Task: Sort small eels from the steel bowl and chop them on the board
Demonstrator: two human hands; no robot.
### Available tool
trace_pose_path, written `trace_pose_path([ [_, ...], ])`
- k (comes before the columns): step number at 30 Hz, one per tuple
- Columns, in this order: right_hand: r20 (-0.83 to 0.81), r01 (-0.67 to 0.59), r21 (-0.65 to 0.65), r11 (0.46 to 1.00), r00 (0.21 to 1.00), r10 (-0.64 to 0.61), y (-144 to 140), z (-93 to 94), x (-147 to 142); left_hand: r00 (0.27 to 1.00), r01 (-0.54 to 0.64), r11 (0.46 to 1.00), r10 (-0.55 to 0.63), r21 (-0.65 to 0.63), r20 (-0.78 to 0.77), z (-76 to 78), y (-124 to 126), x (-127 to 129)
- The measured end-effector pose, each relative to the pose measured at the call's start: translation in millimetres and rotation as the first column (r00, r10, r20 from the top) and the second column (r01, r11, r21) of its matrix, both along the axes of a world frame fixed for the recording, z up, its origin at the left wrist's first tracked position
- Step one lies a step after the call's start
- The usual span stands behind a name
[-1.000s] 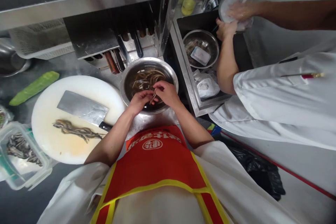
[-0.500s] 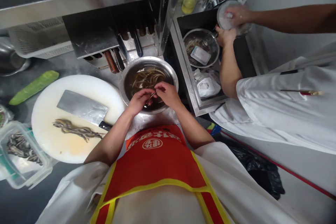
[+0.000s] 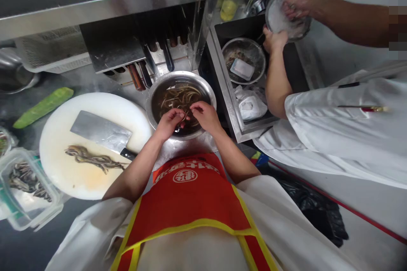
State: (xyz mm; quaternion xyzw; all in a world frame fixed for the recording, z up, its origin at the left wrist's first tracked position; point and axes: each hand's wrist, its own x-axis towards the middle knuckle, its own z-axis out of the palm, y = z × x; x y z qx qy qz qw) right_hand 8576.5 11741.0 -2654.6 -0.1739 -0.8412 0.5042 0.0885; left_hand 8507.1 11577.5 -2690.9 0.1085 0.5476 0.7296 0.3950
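A metal basin [image 3: 149,112] of dark water holds several long, thin brown strips [image 3: 179,95] that look like eel strips. Over its near side, my left hand [image 3: 171,123] is closed, pinching a thin eel strip [image 3: 185,116] between thumb and fingers. My right hand [image 3: 205,115] is just to the right, its fingertips pinched together; whatever they hold is too small to make out. Left of the basin, a round white cutting board [image 3: 95,182] bears a cleaver [image 3: 100,129] and a small pile of similar strips [image 3: 92,159].
A green peeled vegetable [image 3: 43,108] and an open plastic container [image 3: 28,182] of dark strips lie on the left. Knives [image 3: 136,77] stand in a rack behind the basin. On the right, a co-worker's hands [image 3: 276,40] hold a bowl over a sink [image 3: 238,133].
My right hand has moved slightly right, away from my left, which still pinches the strip. The co-worker's far hand has moved up and right over the bowl, now tilted.
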Motion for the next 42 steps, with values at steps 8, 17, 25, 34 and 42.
trace_pose_path([
  [8,0.111,-0.118,0.091,0.989,0.988,0.108,-2,13.4,-3,0.995,0.035,0.999,-0.037,-0.029,-0.091,1.8,2,0],
  [17,0.167,-0.197,0.098,0.976,0.97,0.179,-1,9.1,-3,0.993,0.012,0.998,-0.02,-0.064,-0.119,5.6,6,2],
  [25,0.163,-0.188,0.162,0.969,0.973,0.161,-8,8.3,-2,0.99,-0.008,0.988,-0.013,-0.153,-0.138,2.6,7,2],
  [34,0.329,-0.363,0.369,0.856,0.912,0.246,-2,13.6,0,0.822,0.023,0.92,-0.239,-0.39,-0.516,9.1,4,11],
  [42,0.383,-0.422,0.449,0.788,0.887,0.257,-3,13.7,3,0.736,0.023,0.874,-0.343,-0.485,-0.583,11.2,3,16],
])
